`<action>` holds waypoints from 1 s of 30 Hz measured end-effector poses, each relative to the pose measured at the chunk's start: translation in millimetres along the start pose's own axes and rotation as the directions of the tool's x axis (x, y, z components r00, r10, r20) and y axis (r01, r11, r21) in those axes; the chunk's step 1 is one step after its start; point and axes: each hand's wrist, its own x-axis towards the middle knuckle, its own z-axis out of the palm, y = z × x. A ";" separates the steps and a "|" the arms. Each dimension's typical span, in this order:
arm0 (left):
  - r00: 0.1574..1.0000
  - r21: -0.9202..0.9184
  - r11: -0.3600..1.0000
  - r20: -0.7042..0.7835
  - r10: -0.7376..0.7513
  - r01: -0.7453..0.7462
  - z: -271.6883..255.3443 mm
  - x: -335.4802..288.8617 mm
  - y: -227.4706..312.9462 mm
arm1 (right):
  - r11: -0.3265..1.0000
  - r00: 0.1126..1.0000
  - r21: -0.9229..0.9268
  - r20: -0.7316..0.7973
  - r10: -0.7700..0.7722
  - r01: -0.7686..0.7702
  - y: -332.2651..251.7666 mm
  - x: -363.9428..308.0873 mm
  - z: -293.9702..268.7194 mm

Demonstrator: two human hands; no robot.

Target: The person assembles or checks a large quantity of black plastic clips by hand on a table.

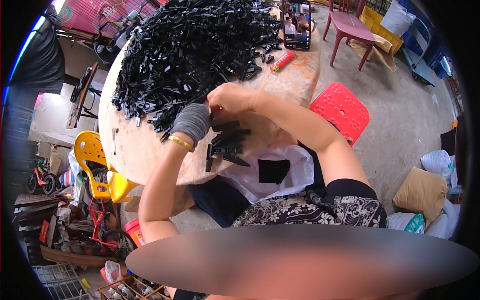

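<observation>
My left hand point(192, 121), in a grey knitted glove with a gold bangle at the wrist, meets my bare right hand point(229, 98) over the near side of the round table point(150, 162). The fingers of both are closed and pressed together at their tips. What they pinch is too small and covered to make out. Right behind them rises a big heap of small black plastic parts point(200, 45). Close below my hands, near the table's edge, lies a small group of longer black pieces point(229, 142).
A phone point(297, 25) stands at the table's far right, with a red cylinder point(281, 62) near it. Across my lap lies an open white bag point(250, 172). A red stool point(342, 112) stands right, a yellow chair point(92, 150) left. A maroon chair point(351, 29) is farther back.
</observation>
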 end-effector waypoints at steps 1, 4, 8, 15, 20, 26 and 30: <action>0.999 0.009 0.999 0.016 0.040 -0.040 -3.3 1.9 0.3 | 1.000 0.999 -0.011 0.048 0.015 -0.014 2.8 -1.5 -2.7; 0.996 0.011 0.998 0.066 0.058 -0.059 -8.8 2.0 -6.1 | 1.000 0.997 0.030 0.080 0.005 -0.007 3.5 -0.1 -1.2; 0.999 -0.074 0.997 0.043 0.020 -0.017 17.4 -8.7 -27.5 | 0.990 1.000 0.143 -0.026 -0.014 0.018 -0.2 7.2 11.4; 0.903 -0.604 0.788 -0.397 -0.167 -0.120 40.8 -42.8 -11.5 | 0.823 0.975 0.523 0.094 0.203 -0.222 7.3 7.0 13.9; 0.897 -0.560 0.821 -0.414 -0.156 -0.115 28.5 -44.0 11.9 | 0.570 0.865 0.652 0.412 0.286 -0.500 -0.4 4.7 2.8; 0.832 -0.658 0.726 -0.506 -0.228 -0.201 33.3 -41.6 10.9 | 0.727 0.915 0.562 0.168 0.367 -0.395 -2.1 8.0 -12.6; 0.877 -0.790 0.582 -0.406 -0.257 -0.195 49.0 -37.2 4.2 | 0.935 0.874 -0.101 -0.400 0.275 -0.340 15.6 0.5 -26.1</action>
